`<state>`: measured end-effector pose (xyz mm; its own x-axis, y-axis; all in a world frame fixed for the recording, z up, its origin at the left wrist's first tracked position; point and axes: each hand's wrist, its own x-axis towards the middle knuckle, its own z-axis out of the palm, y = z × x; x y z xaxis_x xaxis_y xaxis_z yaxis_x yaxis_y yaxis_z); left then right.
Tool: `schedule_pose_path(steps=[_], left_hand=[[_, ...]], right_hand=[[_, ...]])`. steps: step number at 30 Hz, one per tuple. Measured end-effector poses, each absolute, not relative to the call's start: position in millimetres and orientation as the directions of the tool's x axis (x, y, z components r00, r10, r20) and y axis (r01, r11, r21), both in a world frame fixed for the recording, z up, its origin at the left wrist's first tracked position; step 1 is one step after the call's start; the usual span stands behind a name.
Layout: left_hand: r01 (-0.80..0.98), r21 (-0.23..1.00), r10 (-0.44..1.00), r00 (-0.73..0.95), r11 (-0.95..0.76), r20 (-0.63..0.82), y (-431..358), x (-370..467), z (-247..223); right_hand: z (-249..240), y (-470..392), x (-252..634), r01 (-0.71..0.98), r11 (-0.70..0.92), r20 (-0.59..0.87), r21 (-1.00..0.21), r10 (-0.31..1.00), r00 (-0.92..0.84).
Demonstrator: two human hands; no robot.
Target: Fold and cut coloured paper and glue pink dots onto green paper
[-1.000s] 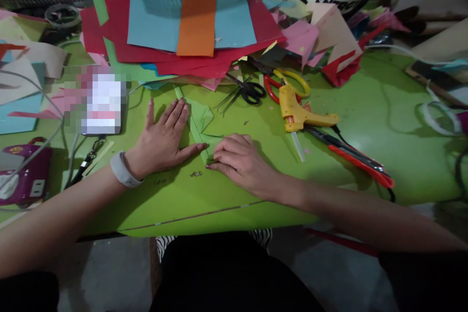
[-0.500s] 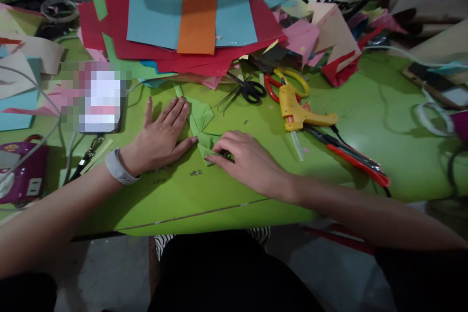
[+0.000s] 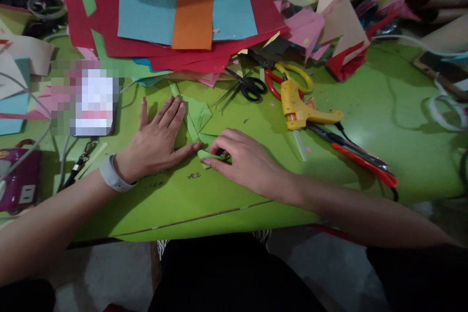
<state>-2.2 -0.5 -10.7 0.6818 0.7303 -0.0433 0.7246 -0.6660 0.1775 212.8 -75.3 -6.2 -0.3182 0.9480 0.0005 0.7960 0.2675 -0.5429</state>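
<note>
A folded piece of light green paper (image 3: 197, 113) lies on the green table between my hands. My left hand (image 3: 158, 141) rests flat with its fingers spread, its fingertips and thumb at the paper's left edge. The lower end of the paper is pinched between the thumb and fingers of my right hand (image 3: 241, 161), and that end is folded up a little. Something dark shows under my right fingers, too small to make out. Black-handled scissors (image 3: 250, 87) lie just beyond the paper.
A yellow glue gun (image 3: 298, 107) and a red and black tool (image 3: 365, 161) are at the right. Red, blue and orange sheets (image 3: 193, 12) are stacked at the back. A phone (image 3: 95, 102) and a purple box (image 3: 20, 175) lie at the left.
The lower end of the green paper is lifted and folded over more by my right hand. My left hand has hardly moved on the table; the view has shifted slightly.
</note>
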Motion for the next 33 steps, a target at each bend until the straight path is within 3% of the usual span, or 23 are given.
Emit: schedule_pose_path(steps=[8, 33], left_hand=[[0.728, 0.148, 0.734, 0.678, -0.669, -0.020, -1.8, -0.3, -12.2], [0.722, 0.193, 0.729, 0.683, -0.665, -0.042, -2.7, -0.6, -11.1]], right_hand=[[-7.9, -77.6, 216.9, 0.768, 0.339, 0.059, -0.544, 0.928, -0.368], [-6.7, -78.9, 218.7, 0.775, 0.342, 0.045, -0.531, 0.925, -0.378]])
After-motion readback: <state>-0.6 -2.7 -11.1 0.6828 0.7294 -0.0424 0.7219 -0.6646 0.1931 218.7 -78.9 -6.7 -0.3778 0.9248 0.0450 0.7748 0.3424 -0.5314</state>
